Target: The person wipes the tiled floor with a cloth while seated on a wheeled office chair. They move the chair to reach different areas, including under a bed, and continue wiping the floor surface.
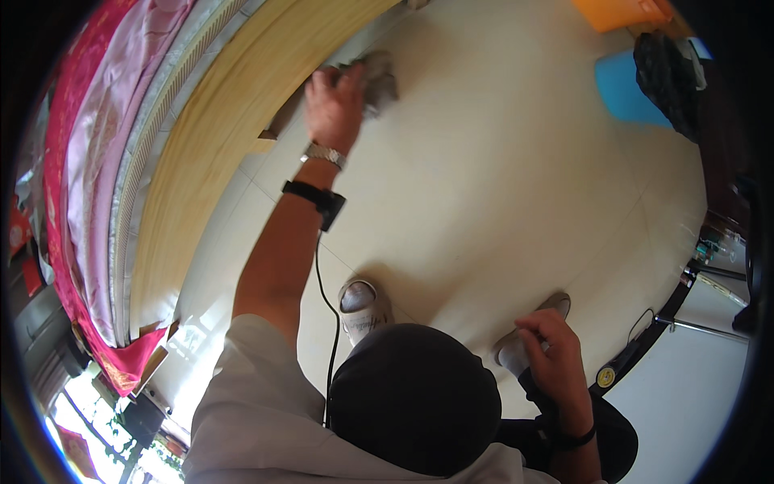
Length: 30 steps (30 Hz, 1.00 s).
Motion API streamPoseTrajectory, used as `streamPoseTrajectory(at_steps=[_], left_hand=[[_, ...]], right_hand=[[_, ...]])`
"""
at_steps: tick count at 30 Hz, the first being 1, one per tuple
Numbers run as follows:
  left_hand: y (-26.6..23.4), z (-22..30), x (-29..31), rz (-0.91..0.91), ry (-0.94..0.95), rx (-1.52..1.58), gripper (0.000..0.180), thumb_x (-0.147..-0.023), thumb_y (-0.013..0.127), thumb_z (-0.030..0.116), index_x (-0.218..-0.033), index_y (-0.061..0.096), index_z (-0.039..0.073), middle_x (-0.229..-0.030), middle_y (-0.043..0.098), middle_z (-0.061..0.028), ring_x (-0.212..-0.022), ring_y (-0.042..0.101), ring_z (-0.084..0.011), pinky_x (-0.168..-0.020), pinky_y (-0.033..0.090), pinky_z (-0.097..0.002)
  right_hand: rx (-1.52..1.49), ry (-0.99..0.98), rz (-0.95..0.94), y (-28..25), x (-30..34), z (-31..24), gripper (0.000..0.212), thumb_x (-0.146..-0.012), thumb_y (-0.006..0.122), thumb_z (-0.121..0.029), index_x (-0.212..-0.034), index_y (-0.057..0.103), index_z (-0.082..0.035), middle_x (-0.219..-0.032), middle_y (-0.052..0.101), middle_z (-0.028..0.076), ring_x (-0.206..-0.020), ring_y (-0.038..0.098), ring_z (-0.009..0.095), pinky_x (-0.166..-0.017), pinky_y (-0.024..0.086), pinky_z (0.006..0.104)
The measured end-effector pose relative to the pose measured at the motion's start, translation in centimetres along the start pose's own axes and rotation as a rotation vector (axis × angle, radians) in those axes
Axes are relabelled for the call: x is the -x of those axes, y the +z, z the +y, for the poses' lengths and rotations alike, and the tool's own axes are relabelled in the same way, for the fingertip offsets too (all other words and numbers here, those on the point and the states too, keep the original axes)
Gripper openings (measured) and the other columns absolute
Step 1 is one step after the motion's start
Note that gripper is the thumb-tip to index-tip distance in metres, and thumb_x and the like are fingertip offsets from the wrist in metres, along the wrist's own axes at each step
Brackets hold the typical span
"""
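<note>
My left hand (333,103) is stretched far forward, low over the tiled floor beside the bed. It is closed on a crumpled grey cloth (379,83), which lies against the floor; both are blurred by motion. A metal watch (324,155) and a black strap with a small box (316,200) sit on that wrist and forearm. Close to my body, my right hand (553,355) hangs above my right shoe (509,352), its fingers loosely curled. Nothing shows in its grip, and a black band circles its wrist.
Along the left runs a bed with a wooden side board (218,105) and pink bedding (97,161). A blue bin (629,89) with a black bag and an orange container (621,12) stand at the far right. A thin cable (329,302) trails from my left forearm.
</note>
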State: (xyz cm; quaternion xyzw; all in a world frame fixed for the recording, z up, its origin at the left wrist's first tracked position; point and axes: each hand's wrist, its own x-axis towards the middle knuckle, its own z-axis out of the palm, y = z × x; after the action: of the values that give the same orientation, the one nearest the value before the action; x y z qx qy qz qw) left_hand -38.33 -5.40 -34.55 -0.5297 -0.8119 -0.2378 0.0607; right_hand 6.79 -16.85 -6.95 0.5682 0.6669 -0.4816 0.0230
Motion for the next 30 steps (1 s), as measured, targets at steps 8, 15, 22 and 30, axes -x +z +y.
streamPoseTrajectory(at_steps=[8,15,22,30], left_hand=[[4.9,2.6,3.5,-0.385,0.083,-0.158,0.056,-0.106,0.070,0.021,-0.160,0.065,0.036,-0.153,0.061,-0.0111,-0.133,0.063,-0.0397,-0.106,0.057,-0.0582],[1.1,15.0,20.8,-0.503,0.543,0.376,0.055,-0.093,0.072,0.012,-0.146,0.075,0.027,-0.137,0.066,-0.0086,-0.119,0.066,-0.0363,-0.094,0.058,-0.0557],[-5.2,14.7,25.5,-0.882,0.206,1.031,0.027,-0.108,0.076,0.018,-0.134,0.081,0.020,-0.134,0.069,-0.0094,-0.117,0.071,-0.0328,-0.104,0.061,-0.0426],[-17.5,-4.6,24.0,-0.660,-0.884,1.721,0.038,-0.118,0.063,0.017,-0.151,0.073,0.001,-0.143,0.079,-0.0101,-0.133,0.073,-0.0215,-0.120,0.056,-0.0404]], right_hand=[[0.049,-0.033,-0.014,-0.4,0.0,-0.7,0.015,-0.107,0.075,-0.003,-0.121,0.079,-0.003,-0.112,0.077,0.014,-0.096,0.079,0.031,-0.080,0.064,0.0377],[0.056,-0.022,0.007,-0.6,1.2,-0.9,0.015,-0.107,0.075,-0.003,-0.121,0.079,-0.002,-0.112,0.077,0.014,-0.097,0.079,0.031,-0.083,0.064,0.0387],[0.104,-0.066,0.019,0.4,2.2,-1.6,0.014,-0.106,0.075,-0.002,-0.120,0.080,-0.001,-0.113,0.077,0.015,-0.099,0.079,0.033,-0.088,0.063,0.0398],[0.129,-0.122,-0.033,2.0,1.4,-2.6,0.016,-0.105,0.076,0.000,-0.121,0.080,-0.001,-0.115,0.077,0.015,-0.098,0.078,0.031,-0.087,0.063,0.0396]])
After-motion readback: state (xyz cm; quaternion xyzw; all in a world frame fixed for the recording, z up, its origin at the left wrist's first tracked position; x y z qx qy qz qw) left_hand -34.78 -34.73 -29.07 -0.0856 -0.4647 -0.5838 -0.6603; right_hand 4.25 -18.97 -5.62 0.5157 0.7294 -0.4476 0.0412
